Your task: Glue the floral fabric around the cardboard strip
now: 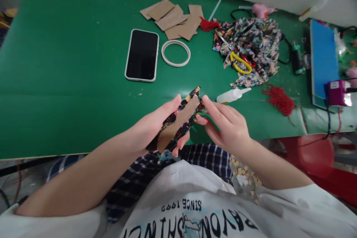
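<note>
Above the table's near edge, my left hand (156,124) is wrapped round a cardboard strip (176,122) whose edges are covered with folded black floral fabric. The strip is tilted, its far end pointing up and right. At that far end my right hand (227,121) pinches the fabric edge between thumb and forefinger. A white glue bottle (230,96) with a pointed nozzle lies just beyond my right hand. Part of the fabric's underside is hidden by my left fingers.
A phone (142,55), a tape roll (162,52) and several cardboard pieces (170,18) lie on the green table (69,63). To the right are yellow-handled scissors (240,63) on crumpled floral fabric (263,44), red yarn (280,100), a pink glue gun (261,10) and a blue board (323,59).
</note>
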Demonstrator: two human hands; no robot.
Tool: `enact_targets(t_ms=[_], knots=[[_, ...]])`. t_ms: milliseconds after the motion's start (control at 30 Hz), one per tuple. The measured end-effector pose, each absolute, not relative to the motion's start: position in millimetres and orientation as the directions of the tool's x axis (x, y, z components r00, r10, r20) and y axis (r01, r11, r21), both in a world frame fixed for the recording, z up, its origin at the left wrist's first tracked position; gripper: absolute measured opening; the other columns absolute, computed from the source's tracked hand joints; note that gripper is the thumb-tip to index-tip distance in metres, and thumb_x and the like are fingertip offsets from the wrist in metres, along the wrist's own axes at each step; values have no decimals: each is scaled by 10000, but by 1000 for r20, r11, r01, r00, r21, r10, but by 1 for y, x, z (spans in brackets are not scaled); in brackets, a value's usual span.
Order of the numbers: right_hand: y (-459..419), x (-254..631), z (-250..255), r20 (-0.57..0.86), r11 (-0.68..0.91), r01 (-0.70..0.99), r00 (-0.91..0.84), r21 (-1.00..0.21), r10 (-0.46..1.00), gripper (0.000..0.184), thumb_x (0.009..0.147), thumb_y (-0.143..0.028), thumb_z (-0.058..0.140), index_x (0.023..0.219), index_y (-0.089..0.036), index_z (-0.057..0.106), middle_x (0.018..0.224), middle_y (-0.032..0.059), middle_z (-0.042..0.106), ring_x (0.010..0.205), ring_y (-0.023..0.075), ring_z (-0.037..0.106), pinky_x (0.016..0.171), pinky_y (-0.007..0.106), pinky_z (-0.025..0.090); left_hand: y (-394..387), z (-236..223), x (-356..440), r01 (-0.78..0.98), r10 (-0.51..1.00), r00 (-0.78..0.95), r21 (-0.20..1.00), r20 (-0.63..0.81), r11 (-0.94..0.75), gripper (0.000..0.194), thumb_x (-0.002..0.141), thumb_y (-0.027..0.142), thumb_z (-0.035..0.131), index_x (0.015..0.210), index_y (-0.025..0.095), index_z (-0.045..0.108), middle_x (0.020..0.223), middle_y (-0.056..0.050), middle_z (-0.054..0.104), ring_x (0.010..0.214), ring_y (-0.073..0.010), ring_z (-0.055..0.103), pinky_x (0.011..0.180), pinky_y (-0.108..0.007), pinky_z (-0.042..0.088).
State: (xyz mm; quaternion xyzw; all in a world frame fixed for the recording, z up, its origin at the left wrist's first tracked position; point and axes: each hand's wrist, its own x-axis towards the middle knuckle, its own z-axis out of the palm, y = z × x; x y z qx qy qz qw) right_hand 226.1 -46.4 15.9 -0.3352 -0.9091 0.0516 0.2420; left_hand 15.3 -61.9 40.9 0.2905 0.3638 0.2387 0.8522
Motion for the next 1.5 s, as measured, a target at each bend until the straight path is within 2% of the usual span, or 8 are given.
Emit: enact_targets(t_ms=[200, 467, 567, 667, 767, 867, 1133, 1500], knots=[[-46, 225, 12, 449, 783, 621, -691, -32, 567, 708, 820, -160, 567, 1442, -176, 230, 1121, 76, 659, 862, 159, 619, 709, 299, 514, -62, 34, 14, -220, 605, 668, 662, -433, 716, 645, 894, 623, 188, 1063, 151, 594, 493, 8, 545, 378, -80, 498, 414, -177, 391], [-46, 223, 14, 447, 778, 627, -706, 32, 550, 695, 838, -192, 555, 1448, -180, 222, 1104, 92, 669, 839, 175, 630, 706, 317, 513, -61, 28, 14, -207, 617, 663, 688, -424, 696, 654, 846, 690, 238, 986, 149, 578, 485, 12, 549, 362, -83, 495, 373, -177, 342], [-50, 224, 13, 474, 780, 622, -669, -63, 572, 709, 830, -146, 531, 1453, -230, 202, 1168, 92, 640, 908, 191, 631, 746, 335, 524, -60, 29, 13, -189, 620, 646, 693, -446, 696, 673, 845, 687, 251, 1015, 132, 592, 491, 3, 550, 371, -97, 504, 357, -187, 323], [-53, 226, 16, 492, 703, 616, -516, -356, 702, 746, 819, -92, 495, 1462, -232, 144, 1191, 95, 621, 931, 186, 627, 801, 354, 534, -61, 32, 13, -179, 603, 640, 672, -475, 719, 685, 851, 678, 241, 1028, 125, 603, 495, -1, 543, 399, -108, 525, 380, -194, 354], [-53, 225, 20, 325, 505, 506, -404, -699, 855, 624, 865, -134, 441, 1439, -245, 225, 1176, 81, 619, 897, 150, 632, 828, 345, 541, -64, 35, 14, -167, 612, 623, 682, -487, 712, 694, 850, 682, 233, 1019, 129, 616, 492, 1, 531, 407, -102, 513, 425, -201, 387], [-53, 220, 18, 173, 362, 330, -483, -872, 858, 479, 914, -201, 362, 1389, -253, 330, 1194, 81, 604, 941, 151, 631, 768, 329, 556, -67, 38, 17, -143, 614, 627, 704, -480, 696, 695, 847, 688, 234, 1023, 132, 611, 503, -1, 533, 405, -101, 494, 395, -195, 341], [-62, 203, 1, 205, 334, 207, -473, -920, 857, 515, 914, -215, 298, 1420, -294, 239, 1332, 114, 512, 968, 178, 634, 487, 249, 499, -68, 36, 18, -127, 607, 643, 717, -467, 686, 662, 848, 682, 248, 860, 128, 609, 487, -14, 535, 397, -101, 476, 388, -207, 319], [-54, 206, 9, 436, 606, 236, -506, -760, 744, 588, 872, -431, 462, 1403, -236, 302, 1353, 129, 496, 1165, 237, 549, 921, 427, 496, -70, 44, 15, -168, 569, 674, 651, -472, 740, 643, 859, 664, 234, 822, 159, 630, 450, -11, 529, 336, -86, 445, 371, -192, 322]])
